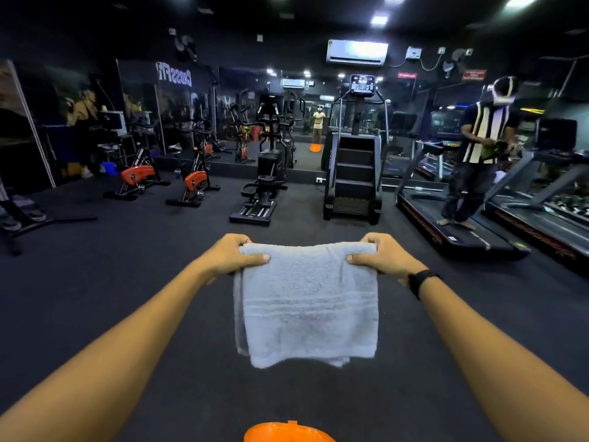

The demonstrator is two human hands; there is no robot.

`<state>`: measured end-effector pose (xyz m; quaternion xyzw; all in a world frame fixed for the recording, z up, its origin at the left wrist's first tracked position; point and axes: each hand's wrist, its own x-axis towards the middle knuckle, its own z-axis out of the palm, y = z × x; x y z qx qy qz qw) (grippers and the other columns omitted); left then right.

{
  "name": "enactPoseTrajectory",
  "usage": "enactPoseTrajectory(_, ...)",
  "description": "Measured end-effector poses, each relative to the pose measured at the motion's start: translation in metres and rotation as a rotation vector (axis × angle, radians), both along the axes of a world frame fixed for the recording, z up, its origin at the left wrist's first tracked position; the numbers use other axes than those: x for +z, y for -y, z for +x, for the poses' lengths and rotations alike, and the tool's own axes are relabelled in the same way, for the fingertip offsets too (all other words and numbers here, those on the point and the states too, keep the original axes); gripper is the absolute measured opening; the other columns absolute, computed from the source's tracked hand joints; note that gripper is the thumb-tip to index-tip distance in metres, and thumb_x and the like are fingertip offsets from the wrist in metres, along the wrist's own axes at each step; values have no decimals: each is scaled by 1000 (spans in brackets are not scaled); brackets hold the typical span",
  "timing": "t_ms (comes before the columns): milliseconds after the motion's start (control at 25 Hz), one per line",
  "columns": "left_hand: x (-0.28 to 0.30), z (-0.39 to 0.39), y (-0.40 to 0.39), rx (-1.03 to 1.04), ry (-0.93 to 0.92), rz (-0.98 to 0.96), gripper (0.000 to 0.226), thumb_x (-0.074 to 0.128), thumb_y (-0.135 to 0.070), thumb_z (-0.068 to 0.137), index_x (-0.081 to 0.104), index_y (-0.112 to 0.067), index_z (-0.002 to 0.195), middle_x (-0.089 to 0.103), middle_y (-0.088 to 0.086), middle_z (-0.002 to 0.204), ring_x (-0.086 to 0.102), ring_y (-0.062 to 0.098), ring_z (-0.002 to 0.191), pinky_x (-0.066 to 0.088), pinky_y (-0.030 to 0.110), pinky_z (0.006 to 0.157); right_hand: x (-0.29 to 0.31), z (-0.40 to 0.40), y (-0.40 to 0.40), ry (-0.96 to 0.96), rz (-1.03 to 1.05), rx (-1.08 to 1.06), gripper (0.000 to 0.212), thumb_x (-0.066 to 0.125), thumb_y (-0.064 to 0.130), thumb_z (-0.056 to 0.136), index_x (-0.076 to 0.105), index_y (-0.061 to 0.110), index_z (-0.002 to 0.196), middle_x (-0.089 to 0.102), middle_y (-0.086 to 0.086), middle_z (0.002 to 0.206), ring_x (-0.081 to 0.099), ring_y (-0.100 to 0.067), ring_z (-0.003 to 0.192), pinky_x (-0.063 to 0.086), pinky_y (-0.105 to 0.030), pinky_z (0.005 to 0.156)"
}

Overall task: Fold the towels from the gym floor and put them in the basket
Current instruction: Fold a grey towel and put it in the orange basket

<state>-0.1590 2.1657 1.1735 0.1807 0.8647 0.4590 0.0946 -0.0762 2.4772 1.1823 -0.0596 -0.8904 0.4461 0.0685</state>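
A pale grey towel [307,303], folded over into layers, hangs in the air in front of me. My left hand [234,255] pinches its top left corner and my right hand [381,255] pinches its top right corner, arms stretched out. The top edge is held level between both hands. An orange basket [287,432] shows only its rim at the bottom edge, directly below the towel.
Dark rubber gym floor [127,275] spreads around me. Two orange exercise bikes [140,177] stand at the left, an elliptical [261,186] and a stair climber [353,173] ahead, treadmills [459,231] at the right with a person [478,154] standing on one. A mirror wall lies behind.
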Motion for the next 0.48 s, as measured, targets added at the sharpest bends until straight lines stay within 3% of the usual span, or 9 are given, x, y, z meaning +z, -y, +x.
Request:
enactPoseTrajectory(80, -4, 6, -20, 174, -47, -143, 37, 76, -38, 74, 45, -17, 69, 52, 5, 72, 48, 18, 65, 36, 26, 55, -9, -7, 21, -121, 146, -223, 30, 79, 26, 70, 52, 12, 70, 59, -2, 73, 53, -18, 69, 38, -27, 53)
enactPoseTrajectory(160, 1, 16, -39, 238, -88, -174, 35, 69, -33, 75, 41, -15, 65, 46, 2, 67, 41, 18, 60, 30, 26, 51, -9, -9, 43, -232, 221, -251, 30, 74, 27, 69, 48, 13, 66, 53, -1, 66, 47, -18, 63, 33, -28, 49)
enactPoseTrajectory(280, 14, 24, -55, 199, 118, 155, 22, 65, -21, 79, 51, -11, 67, 53, 4, 60, 51, 17, 53, 41, 22, 45, 0, -3, 71, -378, 207, -89, 26, 75, 23, 69, 54, 8, 69, 54, -3, 63, 43, -13, 59, 30, -24, 49)
enactPoseTrajectory(360, 23, 31, -58, 105, 315, 350, 22, 67, -30, 82, 64, -8, 84, 62, 5, 64, 60, 16, 55, 50, 23, 50, 2, 3, 84, -439, 144, 22, 24, 80, 23, 68, 59, 12, 71, 60, 2, 66, 45, -6, 58, 33, -17, 51)
enactPoseTrajectory(480, 24, 31, -59, -29, 363, 236, 42, 68, -58, 77, 70, -17, 87, 68, 4, 70, 61, 15, 57, 52, 24, 57, 1, 8, 89, -392, 112, 280, 17, 83, 18, 72, 70, 20, 83, 71, 10, 80, 60, 3, 71, 44, -10, 66)
